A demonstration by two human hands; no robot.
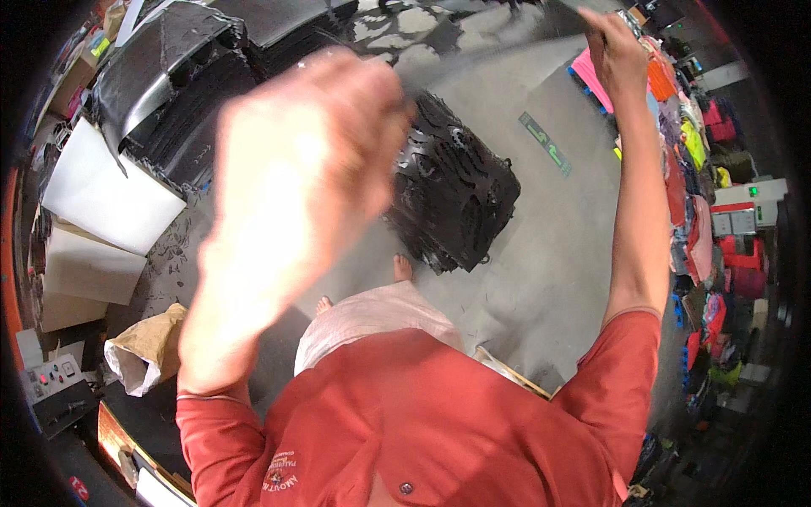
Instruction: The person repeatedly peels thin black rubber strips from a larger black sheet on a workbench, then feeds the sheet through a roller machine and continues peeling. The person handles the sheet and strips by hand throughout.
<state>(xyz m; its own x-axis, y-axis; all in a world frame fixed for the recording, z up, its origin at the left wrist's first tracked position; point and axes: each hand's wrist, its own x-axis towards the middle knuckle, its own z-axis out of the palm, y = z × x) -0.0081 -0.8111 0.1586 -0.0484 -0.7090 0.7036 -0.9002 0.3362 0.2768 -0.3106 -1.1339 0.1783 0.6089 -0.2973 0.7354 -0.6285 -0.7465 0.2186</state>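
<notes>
A thin, dark sheet (562,24), smeared by motion, spans the top of the view between my raised hands. Close to the camera, my left hand (312,144) is blurred and overexposed, its fingers curled closed at the sheet's left end. My right hand (619,55) is up at the far right, fingers pinched at the other end. Below and between them, a stack of black cut sheets (456,190) with wavy cut-outs rests on the grey floor. Past the hands, grey patches show through black cut-out material (405,25); whether it joins the held sheet I cannot tell.
Large black sheet stacks (182,63) stand at the far left, beside white boards (110,190). A brown paper sack (148,348) sits near left. Piles of coloured material (693,169) line the right side. A green marking (545,142) lies on the floor.
</notes>
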